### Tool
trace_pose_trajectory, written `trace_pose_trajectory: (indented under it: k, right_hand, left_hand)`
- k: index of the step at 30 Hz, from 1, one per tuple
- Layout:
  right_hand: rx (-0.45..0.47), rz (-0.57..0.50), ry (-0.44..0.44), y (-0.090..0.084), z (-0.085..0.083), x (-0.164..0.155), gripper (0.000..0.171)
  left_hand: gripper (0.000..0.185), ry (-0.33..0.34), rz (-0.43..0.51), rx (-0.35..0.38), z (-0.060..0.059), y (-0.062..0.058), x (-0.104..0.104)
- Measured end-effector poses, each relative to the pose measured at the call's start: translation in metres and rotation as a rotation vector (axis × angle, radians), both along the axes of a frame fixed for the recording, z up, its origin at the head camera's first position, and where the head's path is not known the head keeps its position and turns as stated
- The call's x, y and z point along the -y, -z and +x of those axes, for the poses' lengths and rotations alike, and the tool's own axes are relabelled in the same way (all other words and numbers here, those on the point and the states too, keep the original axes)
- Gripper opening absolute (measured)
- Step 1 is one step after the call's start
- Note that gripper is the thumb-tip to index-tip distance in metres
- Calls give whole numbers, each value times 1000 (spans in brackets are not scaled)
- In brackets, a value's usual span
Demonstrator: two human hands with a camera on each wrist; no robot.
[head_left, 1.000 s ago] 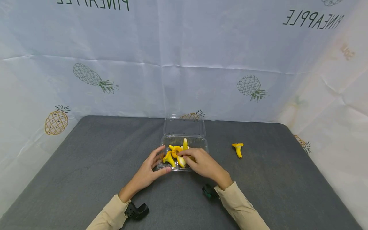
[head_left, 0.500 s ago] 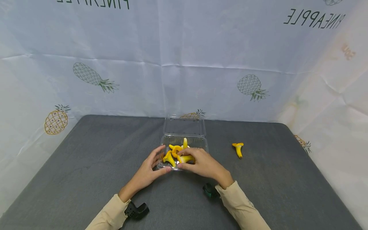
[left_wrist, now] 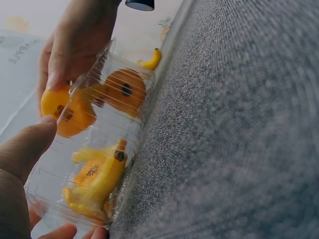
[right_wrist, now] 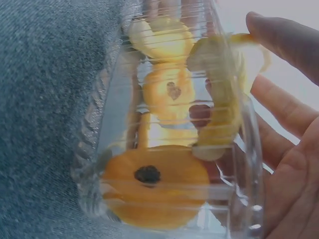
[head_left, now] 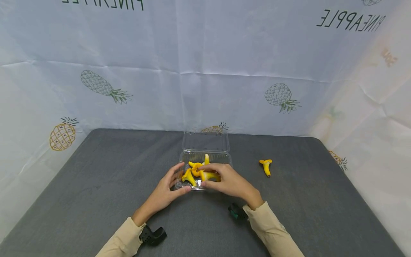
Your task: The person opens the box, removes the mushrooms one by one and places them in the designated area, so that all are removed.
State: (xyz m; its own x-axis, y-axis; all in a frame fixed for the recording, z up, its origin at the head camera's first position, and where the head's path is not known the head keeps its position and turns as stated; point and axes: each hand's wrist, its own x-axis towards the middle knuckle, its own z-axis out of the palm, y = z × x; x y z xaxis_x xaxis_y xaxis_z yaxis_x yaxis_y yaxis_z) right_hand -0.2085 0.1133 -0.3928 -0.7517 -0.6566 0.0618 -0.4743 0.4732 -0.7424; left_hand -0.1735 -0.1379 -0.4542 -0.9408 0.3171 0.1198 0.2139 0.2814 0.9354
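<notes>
Since a second ago, a yellow trumpet-shaped mushroom (head_left: pixel 212 176) has turned so its stem points right, pinched in the fingers of the right hand (head_left: pixel 231 181) over an open clear plastic box (head_left: pixel 222 157), seemingly unsettled; the left hand (head_left: pixel 167 189) holds the box's left side.

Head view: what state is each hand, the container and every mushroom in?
Clear container: open, lid folded back
Mushrooms inside: jumbled, uncovered
Left hand: around the container's near-left corner
Right hand: holding another mushroom at the container
Loose mushroom: lying on the gray table
</notes>
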Motion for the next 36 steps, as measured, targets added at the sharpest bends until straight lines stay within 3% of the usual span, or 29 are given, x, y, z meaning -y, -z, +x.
trace_pose_trajectory:
  k: [16, 36]
  right_hand:
    - [-12, -43, 65, -8, -1, -5, 56]
    - [-49, -130, 170, -20, -2, -18, 50]
  left_hand:
    - [81, -4, 1, 5, 0, 0, 0]
    - [79, 1, -4, -30, 1, 0, 0]
